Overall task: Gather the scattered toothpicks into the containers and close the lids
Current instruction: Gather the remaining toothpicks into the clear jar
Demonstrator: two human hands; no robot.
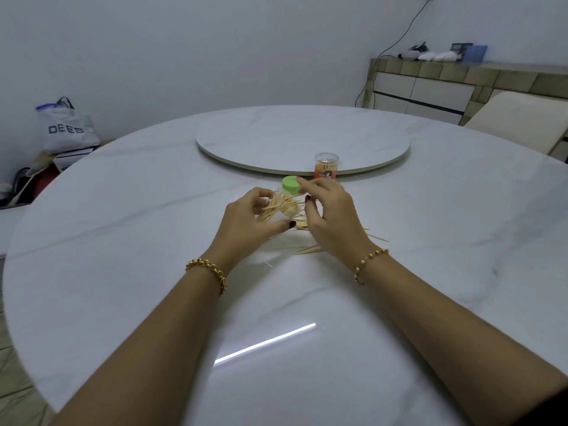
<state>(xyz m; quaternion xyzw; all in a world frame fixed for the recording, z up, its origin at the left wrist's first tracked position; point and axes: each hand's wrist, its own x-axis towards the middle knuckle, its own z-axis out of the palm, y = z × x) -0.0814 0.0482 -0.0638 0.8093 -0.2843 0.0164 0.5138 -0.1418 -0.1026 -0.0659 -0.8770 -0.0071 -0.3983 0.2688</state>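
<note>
My left hand (246, 222) grips a clear plastic container (278, 207) tilted on its side, with several toothpicks inside and sticking out of its mouth. My right hand (330, 216) is beside the mouth, its fingers curled and pinching toothpicks at the opening. A green lid (291, 185) stands on the table just behind the container. Loose toothpicks (310, 249) lie scattered on the table under and right of my right hand. A second container (327, 166), clear with an orange label and full of toothpicks, stands upright farther back.
The round white marble table (153, 241) carries a raised turntable (301, 139) at its centre, just behind the orange container. A chair (519, 121) stands at the right, a sideboard behind it. Bags sit on the floor at the left.
</note>
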